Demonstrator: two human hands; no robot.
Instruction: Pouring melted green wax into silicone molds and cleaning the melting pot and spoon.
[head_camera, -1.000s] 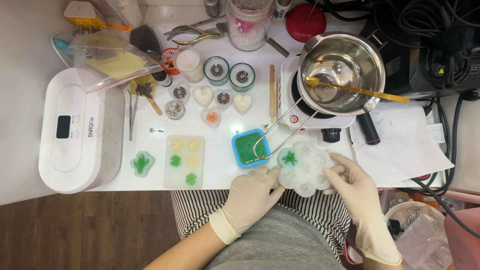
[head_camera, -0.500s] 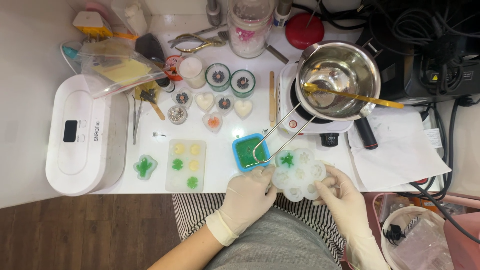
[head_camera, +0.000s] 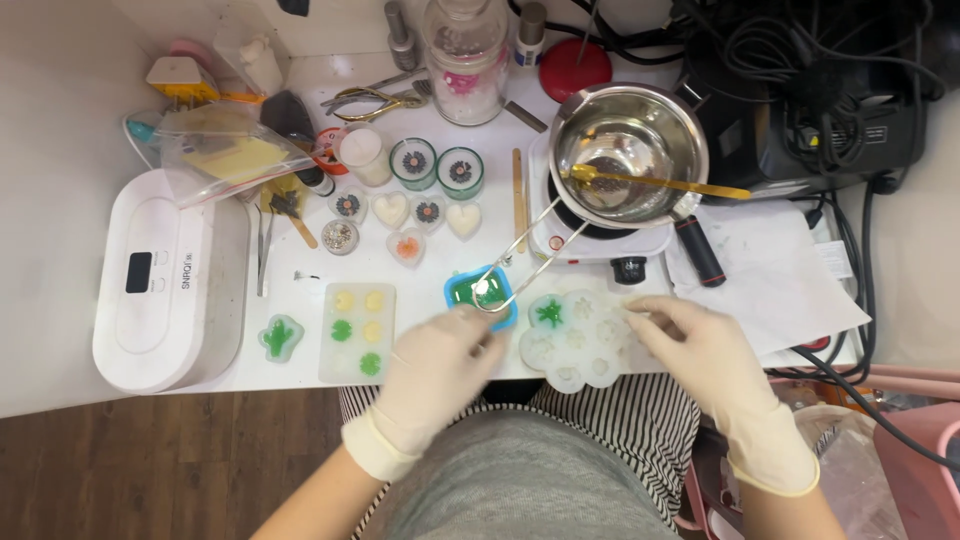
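A white flower-shaped silicone mould (head_camera: 578, 340) with several cavities, one holding a green piece, lies at the table's front edge. My right hand (head_camera: 690, 352), gloved, grips its right rim. My left hand (head_camera: 435, 365), also gloved, has left the mould and hovers just below the blue square cup of green wax (head_camera: 480, 292), fingers loosely curled, holding nothing. The wire handle of the steel melting pot (head_camera: 625, 150) reaches down over that blue cup.
A rectangular mould (head_camera: 357, 332) with yellow and green pieces and a green cactus mould (head_camera: 281, 337) lie left. Small heart and round candles (head_camera: 425, 185) stand further back. A white box-shaped appliance (head_camera: 165, 280) fills the left side. The hot plate (head_camera: 600, 235) and cables sit at the right.
My left hand let go of the flower mould and moved left, under the blue cup. The mould came down onto the table edge with my right hand still on it.
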